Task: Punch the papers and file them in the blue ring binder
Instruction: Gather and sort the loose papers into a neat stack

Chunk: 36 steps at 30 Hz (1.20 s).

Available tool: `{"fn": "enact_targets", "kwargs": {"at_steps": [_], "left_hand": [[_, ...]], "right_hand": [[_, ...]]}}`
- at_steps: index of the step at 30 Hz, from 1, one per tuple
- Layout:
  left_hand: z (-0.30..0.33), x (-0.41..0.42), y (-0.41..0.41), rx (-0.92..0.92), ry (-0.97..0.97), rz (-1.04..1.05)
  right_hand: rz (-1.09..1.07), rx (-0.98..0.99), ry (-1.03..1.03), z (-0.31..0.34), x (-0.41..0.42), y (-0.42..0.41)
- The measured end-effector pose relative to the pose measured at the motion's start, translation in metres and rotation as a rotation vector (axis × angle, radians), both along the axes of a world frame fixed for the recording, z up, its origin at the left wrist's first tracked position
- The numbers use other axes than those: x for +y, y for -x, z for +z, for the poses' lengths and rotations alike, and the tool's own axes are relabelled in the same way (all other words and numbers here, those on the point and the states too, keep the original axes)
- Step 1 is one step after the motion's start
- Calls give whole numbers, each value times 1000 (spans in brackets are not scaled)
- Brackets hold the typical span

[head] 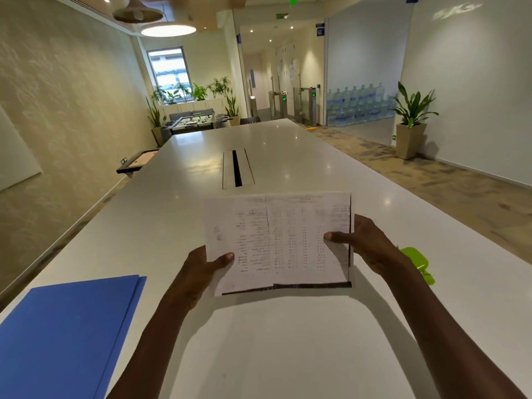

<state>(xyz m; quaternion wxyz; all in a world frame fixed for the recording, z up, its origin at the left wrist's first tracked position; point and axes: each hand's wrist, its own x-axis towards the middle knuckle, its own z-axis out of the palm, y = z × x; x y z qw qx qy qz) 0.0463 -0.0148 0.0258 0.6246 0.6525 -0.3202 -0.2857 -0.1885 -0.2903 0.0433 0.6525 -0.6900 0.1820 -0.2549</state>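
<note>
I hold a stack of printed papers (279, 243) up above the white table (288, 341), sheets in landscape with rows of small text. My left hand (205, 269) grips the lower left edge, thumb on the front. My right hand (365, 244) grips the right edge, thumb laid across the page. The blue ring binder (63, 335) lies closed on the table at the near left. A bright green hole punch (417, 263) sits on the table to the right, partly hidden behind my right wrist.
A long cable slot (237, 168) runs down the table's middle, beyond the papers. The table's left edge runs close to a beige wall. A potted plant (411, 122) stands on the floor at the far right.
</note>
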Motion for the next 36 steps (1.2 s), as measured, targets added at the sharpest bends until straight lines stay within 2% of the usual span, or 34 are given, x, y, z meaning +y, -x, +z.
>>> {"fn": "enact_targets", "kwargs": {"at_steps": [3,6,8,12,17,19,28,33,36], "left_hand": [[-2,-1,-1,-38,8,29],[-4,-8,6,-196,-27,176],[-4,-15,14,-261,6,306],[-9,-26,25,-229,97,455],[-47,-29,38,-128,33,427],[-52,-28,40,-116,31,437],[-48,-27,35,-217,-26,428],[-25,-30,25,-457,-77,462],[4,-34,18,-630,-57,461]], "right_hand": [[-21,-18,15,0,3,-2],[-227,39,170,-1,9,-8],[-309,-13,195,0,16,-14],[-350,-113,255,9,24,-17],[-305,54,252,-24,30,-14],[-313,63,230,-31,30,-12],[-318,60,178,-40,29,-7],[-471,34,271,-15,22,-15],[-649,33,596,14,22,-20]]}}
